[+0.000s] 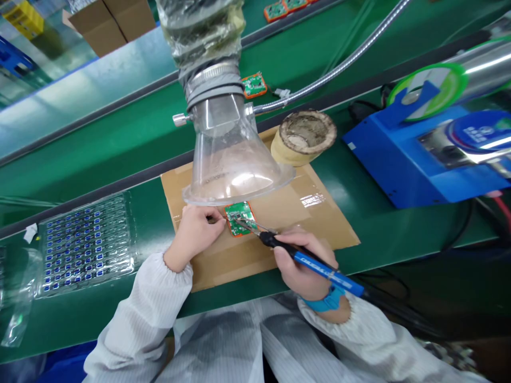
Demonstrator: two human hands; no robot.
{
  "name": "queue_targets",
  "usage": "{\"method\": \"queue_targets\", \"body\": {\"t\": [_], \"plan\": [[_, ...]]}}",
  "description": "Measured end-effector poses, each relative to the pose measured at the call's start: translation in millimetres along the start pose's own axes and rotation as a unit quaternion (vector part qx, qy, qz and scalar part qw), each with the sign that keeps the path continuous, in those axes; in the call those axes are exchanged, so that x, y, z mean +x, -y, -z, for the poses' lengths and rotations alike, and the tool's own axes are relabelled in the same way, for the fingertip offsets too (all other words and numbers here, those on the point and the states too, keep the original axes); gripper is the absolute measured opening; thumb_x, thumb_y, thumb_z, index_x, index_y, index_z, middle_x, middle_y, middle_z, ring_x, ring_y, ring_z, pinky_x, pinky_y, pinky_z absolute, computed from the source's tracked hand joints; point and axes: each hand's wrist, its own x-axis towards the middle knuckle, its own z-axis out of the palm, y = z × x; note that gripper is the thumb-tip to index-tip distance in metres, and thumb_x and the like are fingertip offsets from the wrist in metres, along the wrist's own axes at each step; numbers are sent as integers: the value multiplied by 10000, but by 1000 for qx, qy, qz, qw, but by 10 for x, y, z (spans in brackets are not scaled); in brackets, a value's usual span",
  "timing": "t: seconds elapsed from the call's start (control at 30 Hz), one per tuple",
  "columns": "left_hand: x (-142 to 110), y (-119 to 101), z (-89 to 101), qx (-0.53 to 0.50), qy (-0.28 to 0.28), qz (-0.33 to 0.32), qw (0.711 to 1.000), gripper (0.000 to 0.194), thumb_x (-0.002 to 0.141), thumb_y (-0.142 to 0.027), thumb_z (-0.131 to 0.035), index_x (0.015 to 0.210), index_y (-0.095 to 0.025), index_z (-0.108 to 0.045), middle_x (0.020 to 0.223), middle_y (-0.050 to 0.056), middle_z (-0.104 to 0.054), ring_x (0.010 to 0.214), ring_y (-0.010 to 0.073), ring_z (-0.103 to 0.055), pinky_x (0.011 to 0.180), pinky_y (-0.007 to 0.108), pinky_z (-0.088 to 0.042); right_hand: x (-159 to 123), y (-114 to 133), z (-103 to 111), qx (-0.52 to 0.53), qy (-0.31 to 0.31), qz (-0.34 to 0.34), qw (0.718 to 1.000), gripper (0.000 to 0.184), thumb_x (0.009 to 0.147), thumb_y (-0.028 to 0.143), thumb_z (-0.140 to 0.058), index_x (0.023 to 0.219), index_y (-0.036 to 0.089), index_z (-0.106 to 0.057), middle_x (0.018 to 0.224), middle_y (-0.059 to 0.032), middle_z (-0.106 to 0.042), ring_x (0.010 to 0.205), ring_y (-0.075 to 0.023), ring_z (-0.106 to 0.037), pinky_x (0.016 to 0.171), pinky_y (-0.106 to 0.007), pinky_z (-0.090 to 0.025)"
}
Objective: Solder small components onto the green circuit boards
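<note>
A small green circuit board (238, 218) with an orange edge lies on a brown cardboard sheet (279, 207), just under the clear funnel (233, 159) of a fume extractor. My left hand (195, 234) is closed in a pinch at the board's left edge, holding something thin that I cannot make out. My right hand (305, 268) grips a blue and black soldering iron (311, 260), and the iron's tip rests on the board. A blue strap (329, 300) sits on my right wrist.
A clear tray of several small blue parts (85, 242) lies at the left. A round sponge holder (305, 135) stands behind the cardboard. A blue soldering station (419, 154) with a solder spool fills the right. Further boards (254, 85) lie on the far green conveyor.
</note>
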Motion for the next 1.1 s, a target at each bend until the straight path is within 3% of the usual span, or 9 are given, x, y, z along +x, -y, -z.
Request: {"method": "queue_targets", "body": {"t": [0.13, 0.47, 0.67, 0.93, 1.1], "plan": [[3, -5, 1, 7, 0, 0, 1000, 209, 787, -141, -649, 582, -182, -653, 652, 0, -657, 638, 144, -559, 711, 318, -428, 49, 72, -56, -11, 44, 50, 998, 206, 830, 153, -706, 997, 268, -673, 825, -11, -743, 705, -188, -710, 666, -324, -577], [-11, -23, -1, 21, -1, 5, 1000, 210, 797, -132, -643, 594, -183, -662, 659, -10, -666, 687, 148, -579, 761, 333, -440, 144, 170, -96, -51, 64, 107, 991, 243, 827, 102, -703, 1020, 238, -644, 815, -13, -733, 676, -167, -693, 629, -296, -565], [-19, -2, -13, 37, -9, -1, 999, 203, 797, -138, -634, 605, -191, -672, 653, -8, -655, 678, 153, -561, 772, 351, -441, 97, 73, 4, -25, 9, 73, 997, 164, 842, 156, -692, 981, 239, -666, 815, -31, -724, 720, -204, -714, 645, -336, -582], [-13, 14, -15, 15, 5, 9, 1000, 207, 813, -145, -614, 614, -182, -658, 657, -7, -658, 651, 146, -567, 764, 353, -460, 27, -111, 48, 23, -57, -36, 997, 34, 900, 282, -675, 927, 263, -682, 838, -44, -707, 755, -234, -713, 658, -378, -594], [-32, -45, 71, 114, 58, -38, 991, 34, 771, -159, -686, 753, -182, -669, 847, 38, -700, 809, 203, -599, 812, 385, -475, 67, -135, 114, 23, -84, -52, 995, 95, 906, 321, -667, 893, 226, -672, 819, -46, -692, 748, -223, -716, 644, -360, -594]]}}
